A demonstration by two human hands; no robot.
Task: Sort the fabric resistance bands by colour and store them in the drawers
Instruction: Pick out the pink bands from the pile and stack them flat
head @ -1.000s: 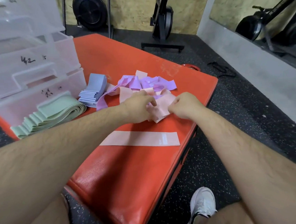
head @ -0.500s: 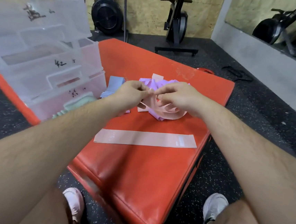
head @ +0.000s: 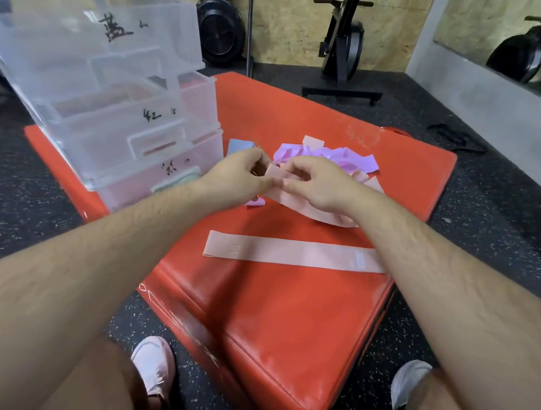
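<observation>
- Hands, head view: left hand [head: 242, 175] and right hand [head: 317, 186] meet above the red mat [head: 284, 322], the fingers of both curled and pinching one pink band [head: 283, 197] between them.
- Second pink band [head: 291, 252]: flat, laid crosswise on the mat, nearer the person, apart from both hands.
- Purple bands [head: 333, 156]: loose heap just behind the right hand.
- Blue bands [head: 240, 145]: behind the left hand, beside the drawers.
- Drawers [head: 133, 109]: clear plastic stack at the mat's left, with black handwriting on the fronts.
</observation>
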